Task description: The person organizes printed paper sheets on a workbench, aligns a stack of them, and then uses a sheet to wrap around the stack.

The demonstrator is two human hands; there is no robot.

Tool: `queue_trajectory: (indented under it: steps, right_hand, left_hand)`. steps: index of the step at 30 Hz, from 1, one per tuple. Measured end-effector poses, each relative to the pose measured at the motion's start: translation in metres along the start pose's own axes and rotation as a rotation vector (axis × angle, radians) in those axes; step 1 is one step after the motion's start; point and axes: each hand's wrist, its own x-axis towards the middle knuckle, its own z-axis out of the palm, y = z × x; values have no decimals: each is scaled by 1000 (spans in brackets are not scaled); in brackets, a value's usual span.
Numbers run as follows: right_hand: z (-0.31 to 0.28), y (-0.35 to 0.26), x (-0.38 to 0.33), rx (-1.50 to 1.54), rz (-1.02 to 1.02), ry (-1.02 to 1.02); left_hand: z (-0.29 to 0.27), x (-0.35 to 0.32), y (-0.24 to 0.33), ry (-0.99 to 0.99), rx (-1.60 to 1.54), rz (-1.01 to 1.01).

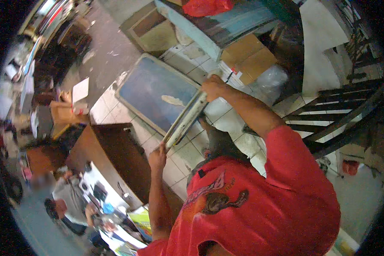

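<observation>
The left hand and right hand grip a panel's near edge. A carton sits right.

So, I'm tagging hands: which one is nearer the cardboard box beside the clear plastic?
Right. The right hand grips the panel near the box; the left hand grips the panel farther from the box.

The flat rectangular panel has a blue-grey face, a cream patch and a rim that looks beige, though blurred. The red short-sleeved shirt bears a dark print; the square floor tiles are off-white with darker joints.
</observation>
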Motion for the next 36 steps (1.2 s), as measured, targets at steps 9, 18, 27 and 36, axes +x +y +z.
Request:
queue_trajectory:
  steps: [9, 18, 27, 36]
  right_hand:
    - [78, -111, -218, 210, 88, -82]
    - [145, -180, -388, 302, 166, -193]
    - [201, -272, -541, 529, -254, 490]
    - [396, -265, -680, 790, 244, -475]
  left_hand:
    - [43, -175, -23, -65, 40, -115]
    - [118, -323, -28, -24, 19, -69]
    - [183, -412, -41, 29, 121, -83]
    - [216, -471, -46, 77, 60, -24]
